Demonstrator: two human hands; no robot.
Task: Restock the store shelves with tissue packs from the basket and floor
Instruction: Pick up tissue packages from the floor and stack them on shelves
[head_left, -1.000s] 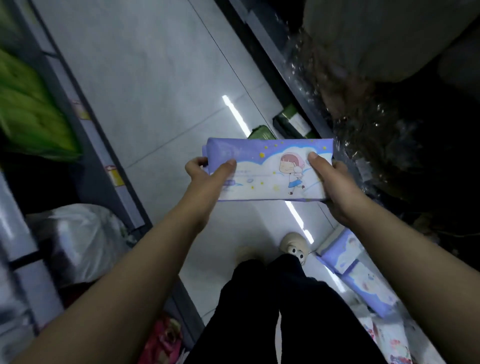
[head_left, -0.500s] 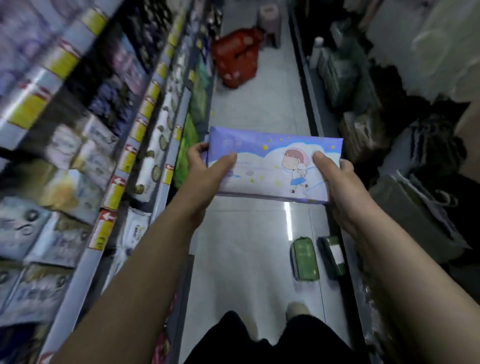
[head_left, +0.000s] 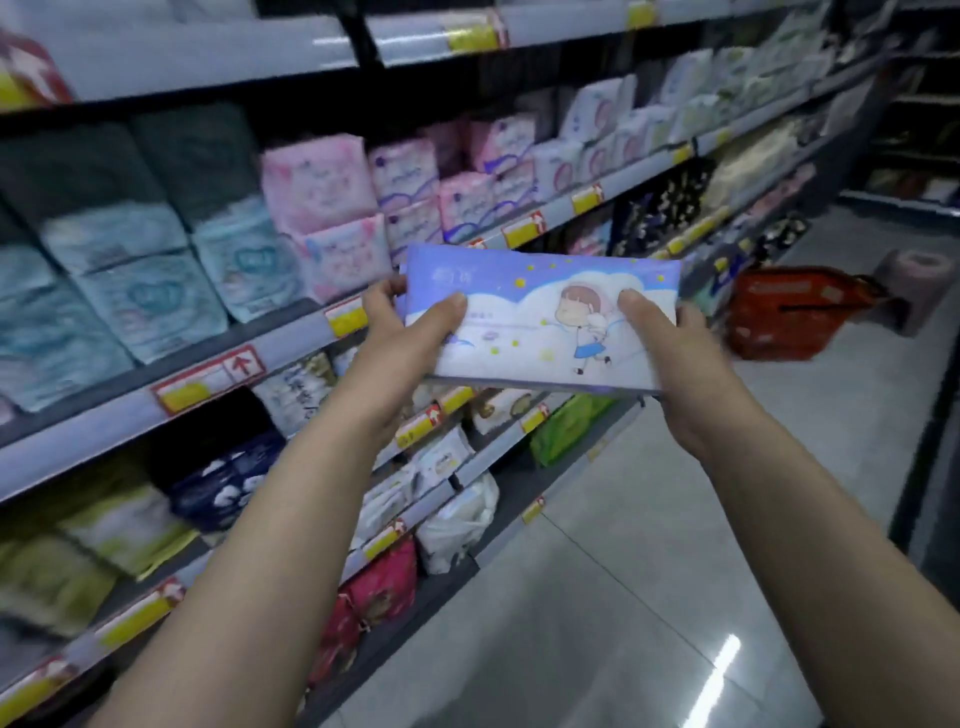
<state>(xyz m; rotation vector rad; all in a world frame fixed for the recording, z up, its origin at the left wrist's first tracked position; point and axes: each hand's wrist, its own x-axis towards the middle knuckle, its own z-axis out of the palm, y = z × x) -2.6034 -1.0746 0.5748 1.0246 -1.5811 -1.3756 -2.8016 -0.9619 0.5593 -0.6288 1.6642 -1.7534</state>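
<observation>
A purple and white tissue pack with a cartoon child printed on it is held flat in front of me at chest height. My left hand grips its left end, thumb on top. My right hand grips its right end the same way. The pack hangs just in front of the store shelves, level with a rail of yellow price tags. A red shopping basket stands on the aisle floor, beyond the pack to the right.
The shelving fills the left side with pink, teal and white packs on several levels. A grey tiled floor runs along the aisle to the right. A pinkish stool sits past the basket. Dark shelving borders the far right.
My view has swung up and left from the floor to the shelves. Both hands keep the same grip on the pack, which now sits close to the shelf front.
</observation>
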